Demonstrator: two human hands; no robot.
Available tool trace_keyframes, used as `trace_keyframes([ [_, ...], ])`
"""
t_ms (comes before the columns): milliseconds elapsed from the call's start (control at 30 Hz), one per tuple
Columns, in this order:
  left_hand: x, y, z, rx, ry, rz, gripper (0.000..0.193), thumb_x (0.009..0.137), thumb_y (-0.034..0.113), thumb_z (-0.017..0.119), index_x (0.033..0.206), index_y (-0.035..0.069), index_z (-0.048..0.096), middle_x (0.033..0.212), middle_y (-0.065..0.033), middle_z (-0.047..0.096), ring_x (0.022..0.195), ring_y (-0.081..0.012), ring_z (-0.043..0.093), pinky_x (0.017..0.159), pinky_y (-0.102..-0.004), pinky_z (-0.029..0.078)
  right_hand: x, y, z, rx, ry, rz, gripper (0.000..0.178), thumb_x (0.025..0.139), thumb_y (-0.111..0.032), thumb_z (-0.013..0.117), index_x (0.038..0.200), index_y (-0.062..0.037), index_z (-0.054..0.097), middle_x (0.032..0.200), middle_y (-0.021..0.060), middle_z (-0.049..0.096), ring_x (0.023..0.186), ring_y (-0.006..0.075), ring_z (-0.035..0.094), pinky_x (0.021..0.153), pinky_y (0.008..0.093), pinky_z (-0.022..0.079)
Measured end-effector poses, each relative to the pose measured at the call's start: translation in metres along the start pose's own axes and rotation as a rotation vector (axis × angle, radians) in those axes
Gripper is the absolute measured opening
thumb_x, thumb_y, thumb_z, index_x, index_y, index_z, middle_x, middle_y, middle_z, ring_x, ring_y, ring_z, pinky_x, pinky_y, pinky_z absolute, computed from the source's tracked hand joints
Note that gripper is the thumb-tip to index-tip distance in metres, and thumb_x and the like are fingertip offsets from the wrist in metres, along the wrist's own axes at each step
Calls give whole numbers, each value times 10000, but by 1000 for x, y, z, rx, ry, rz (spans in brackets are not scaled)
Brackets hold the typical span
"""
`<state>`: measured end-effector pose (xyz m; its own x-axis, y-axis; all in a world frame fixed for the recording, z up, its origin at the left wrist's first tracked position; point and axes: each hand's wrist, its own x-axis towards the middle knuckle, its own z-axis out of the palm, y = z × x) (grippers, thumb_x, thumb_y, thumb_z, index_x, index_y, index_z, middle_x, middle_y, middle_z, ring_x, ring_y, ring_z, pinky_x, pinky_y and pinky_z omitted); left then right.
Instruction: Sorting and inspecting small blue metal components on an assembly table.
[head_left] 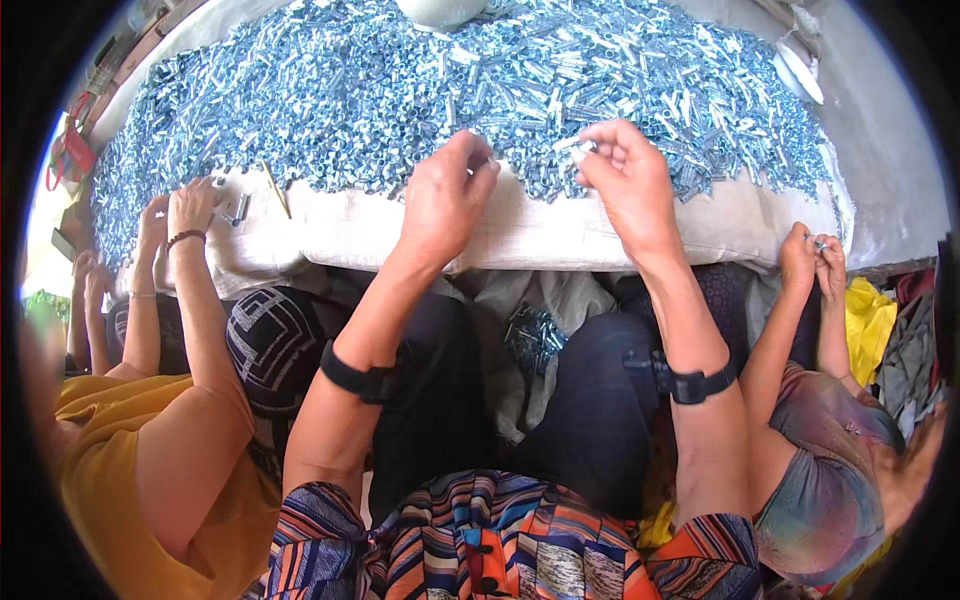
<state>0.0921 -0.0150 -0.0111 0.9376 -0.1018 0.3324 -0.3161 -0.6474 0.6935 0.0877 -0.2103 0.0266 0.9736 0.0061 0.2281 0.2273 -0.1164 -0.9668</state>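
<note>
A wide heap of small shiny metal sleeves (400, 90) covers the table in front of me. My right hand (632, 185) is closed at the heap's near edge, pinching a small silvery metal piece (577, 149) between thumb and fingers; it looks like one of the sleeves. To its left, my left hand (450, 200) is also closed, thumb against curled fingers, just above the near edge of the pile. Whatever lies between those fingertips, if anything, is hidden by the hand.
Pale cloth (540, 235) covers the table's near edge. A thin stick (276, 190) lies left. A white rounded object (440, 10) rests on the heap's far side. Co-workers' hands (190, 207) work at left, others (812, 258) at right. More metal pieces (535, 338) sit between my knees.
</note>
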Motion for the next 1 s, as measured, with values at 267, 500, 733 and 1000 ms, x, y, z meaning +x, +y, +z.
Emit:
trace_keyframes([
  [267,-42,45,-19,-962,-296,-344,146,881,83,551,1007,13,573,849,-31,588,729,-81,547,673,-234,449,-67,-14,-2,441,-35,279,77,892,-96,574,929,-34,550,748,32,593,640,92,578,615,223,464],
  [500,-56,50,-23,-1016,-394,-331,165,890,97,567,1035,21,594,793,-8,589,673,-63,529,619,-210,446,-87,-20,0,442,-38,306,54,897,-79,556,928,-36,547,764,25,593,666,99,593,636,231,479],
  [733,-70,60,-24,-1155,-387,-432,166,892,92,580,1028,-3,585,855,-65,632,717,-111,607,681,-244,508,-101,-20,1,457,-63,288,53,897,-74,558,938,-42,554,767,22,589,666,98,592,637,230,474],
  [1000,-75,55,-18,-1165,-384,-336,140,887,112,614,973,6,586,813,-42,622,692,-95,593,647,-231,499,-108,-16,-2,608,-85,349,49,913,-82,550,938,-40,554,781,36,593,665,100,592,633,233,503],
])
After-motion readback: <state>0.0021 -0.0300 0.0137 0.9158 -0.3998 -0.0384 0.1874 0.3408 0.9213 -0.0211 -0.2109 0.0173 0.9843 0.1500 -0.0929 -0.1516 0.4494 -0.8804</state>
